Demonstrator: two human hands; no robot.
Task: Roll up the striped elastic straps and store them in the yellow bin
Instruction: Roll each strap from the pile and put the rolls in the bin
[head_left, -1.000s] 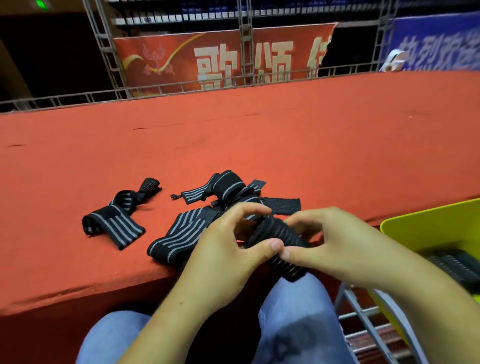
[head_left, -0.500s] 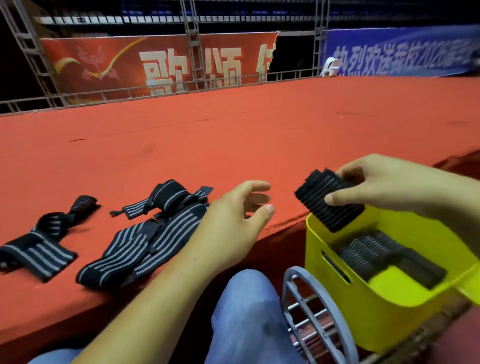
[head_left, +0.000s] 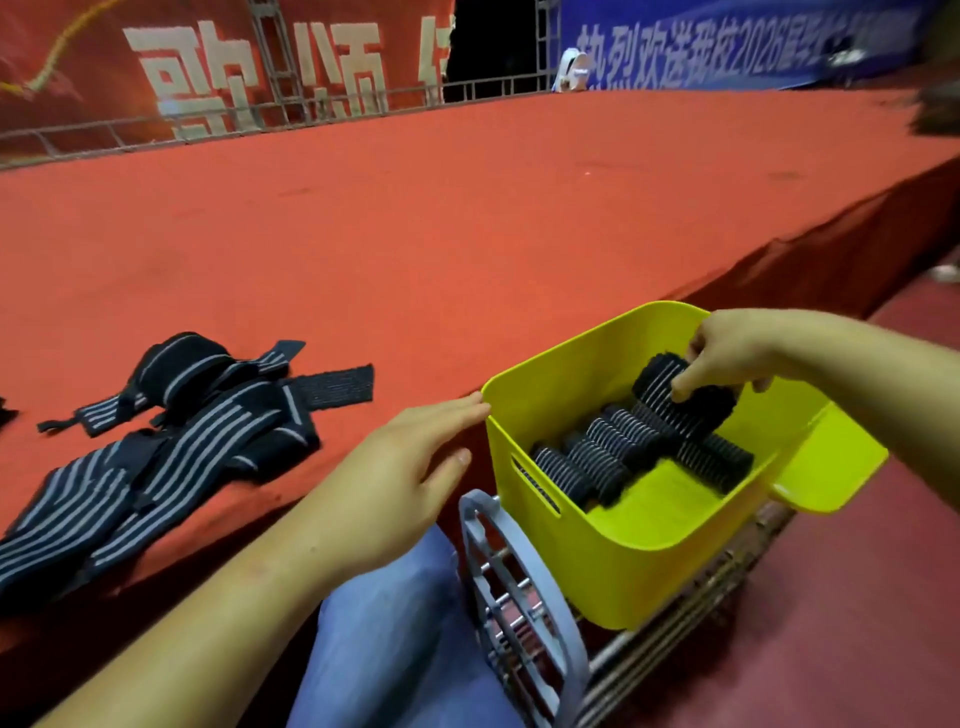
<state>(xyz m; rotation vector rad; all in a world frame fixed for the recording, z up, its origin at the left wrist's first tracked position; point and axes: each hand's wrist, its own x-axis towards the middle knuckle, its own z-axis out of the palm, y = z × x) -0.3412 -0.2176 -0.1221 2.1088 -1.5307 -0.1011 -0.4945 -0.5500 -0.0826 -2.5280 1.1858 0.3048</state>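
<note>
My right hand (head_left: 727, 348) holds a rolled black strap with grey stripes (head_left: 680, 400) inside the yellow bin (head_left: 613, 561), just above several rolled straps (head_left: 587, 462) lying on the bin's floor. My left hand (head_left: 395, 473) is flat with straight fingers, its fingertips touching the bin's left rim. Unrolled striped straps (head_left: 171, 447) lie in a loose pile on the red surface to the left of my left hand.
The bin sits on a grey metal rack (head_left: 519, 597) beside my knee, below the edge of the red-carpeted platform (head_left: 467, 223). Banners and a metal truss stand along the platform's far side. A dark red floor lies to the right.
My right hand carried the rolled strap from the platform edge down into the bin. My left hand let go of the strap and moved right to the bin's rim.
</note>
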